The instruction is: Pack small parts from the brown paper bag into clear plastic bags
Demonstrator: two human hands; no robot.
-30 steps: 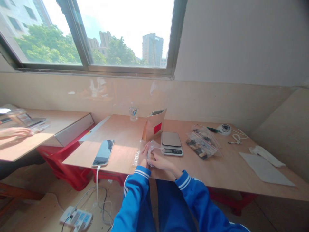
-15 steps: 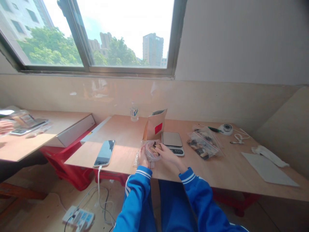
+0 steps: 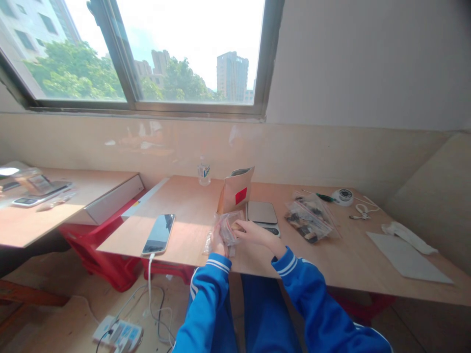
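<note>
My left hand (image 3: 218, 242) is closed around the side of a clear plastic bag (image 3: 227, 228) near the front edge of the table. At the bag's mouth is my right hand (image 3: 253, 232), its fingers bent together around a tan piece (image 3: 238, 226) whose kind I cannot make out. Some of its fingertips are hidden by the bag. Just behind stands an open brown paper pouch (image 3: 235, 191) with a red label. A small kitchen scale (image 3: 262, 214) lies beside it, its display partly covered by my right hand.
Right of the scale lie zip bags (image 3: 311, 218) of dark and tan pieces. Farther right are a white round camera (image 3: 343, 197) and a grey sheet (image 3: 408, 257). A phone (image 3: 159, 234) on a cable lies left, with a bottle (image 3: 204, 172) behind.
My right hand has turned and dipped toward the bag's mouth. Several tan and dark pieces that showed there are now mostly covered. At the far left, another person's hand has drawn back.
</note>
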